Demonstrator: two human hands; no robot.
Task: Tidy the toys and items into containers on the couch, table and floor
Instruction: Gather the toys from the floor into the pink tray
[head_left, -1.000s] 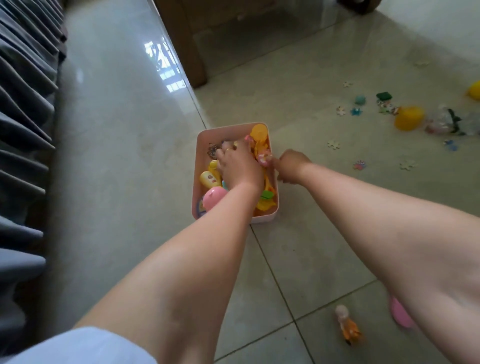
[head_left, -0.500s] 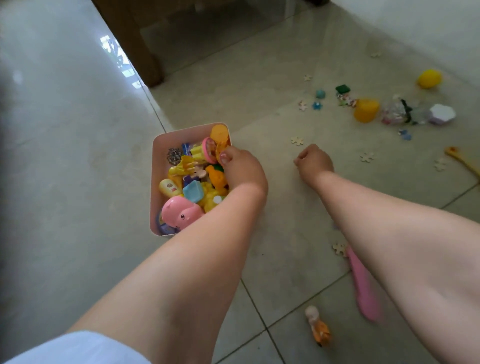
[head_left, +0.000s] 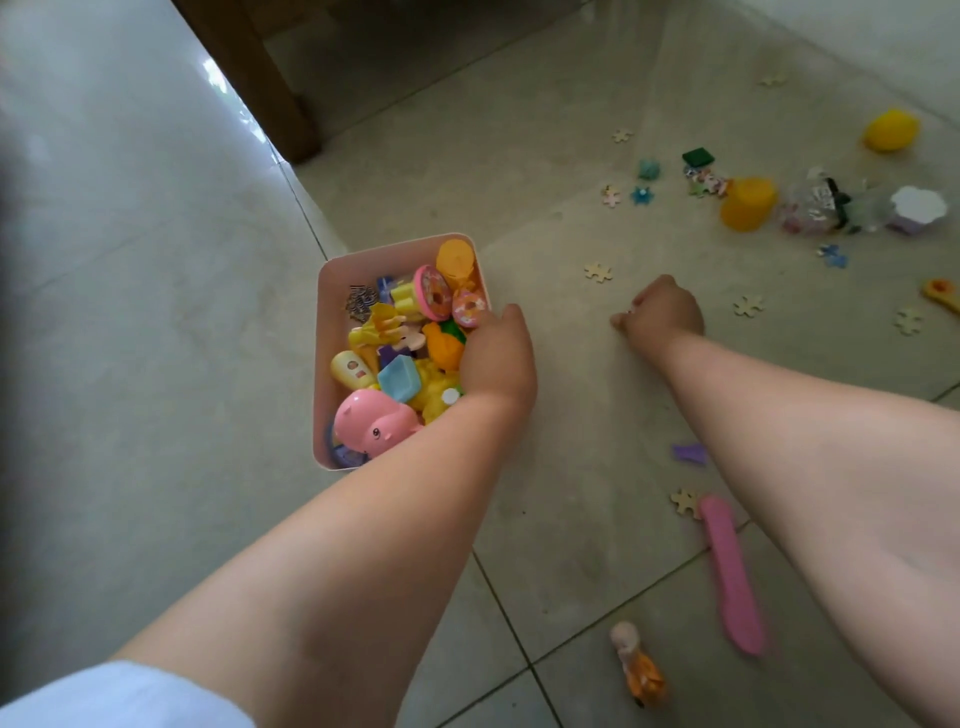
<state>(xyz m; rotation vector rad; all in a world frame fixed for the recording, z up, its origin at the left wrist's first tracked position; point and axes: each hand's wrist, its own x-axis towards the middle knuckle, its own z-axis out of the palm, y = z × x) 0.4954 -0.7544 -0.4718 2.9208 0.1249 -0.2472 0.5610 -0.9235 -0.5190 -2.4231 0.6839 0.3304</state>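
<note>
Head view, the only one available to me. The pink bin (head_left: 332, 364) sits on the floor tiles (head_left: 545, 519), well filled with small toys, a pink pig (head_left: 371, 423) at its near end. My left hand (head_left: 498, 358) rests over the bin's right rim, fingers curled down among the toys; whether they grip one, I cannot tell. My right hand (head_left: 662, 314) is on the floor to the right of the bin, clenched in a fist with something small at the fingertips, too small to identify.

Loose items remain. A puzzle piece (head_left: 598, 271) lies just beyond the right hand, up and to its left; another puzzle piece (head_left: 748, 305) lies to its right. The pink toy knife (head_left: 731, 574) lies near the right forearm, long axis running toward and away from me.

Judgement: the right hand is the nearer one for every stray piece; the left belongs at the bin.
</note>
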